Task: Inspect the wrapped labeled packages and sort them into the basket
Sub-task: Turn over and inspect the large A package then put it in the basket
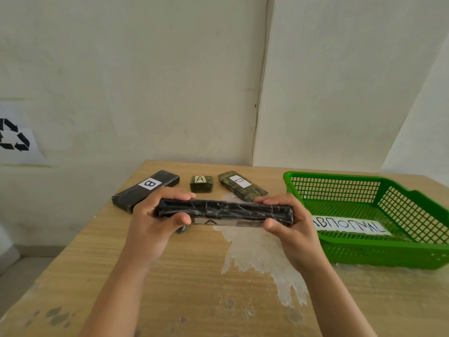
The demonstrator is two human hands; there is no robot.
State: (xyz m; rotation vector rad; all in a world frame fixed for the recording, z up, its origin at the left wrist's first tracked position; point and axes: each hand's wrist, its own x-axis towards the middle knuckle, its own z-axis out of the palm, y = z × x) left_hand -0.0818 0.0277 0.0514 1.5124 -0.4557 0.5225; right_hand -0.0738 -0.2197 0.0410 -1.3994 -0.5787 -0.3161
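A long black wrapped package is held level above the table, turned on edge, with a white label reading A showing on its lower face. My left hand grips its left end and my right hand grips its right end. Behind it on the table lie a long black package labeled B, a small dark green package labeled A and a green patterned package labeled D. The green plastic basket stands at the right, with a white hand-lettered paper sheet on its floor.
The wooden table has a pale worn patch in its middle and its left edge drops to the floor. A small dark object peeks out below my left hand. White walls meet in a corner behind; a recycling sign hangs at the left.
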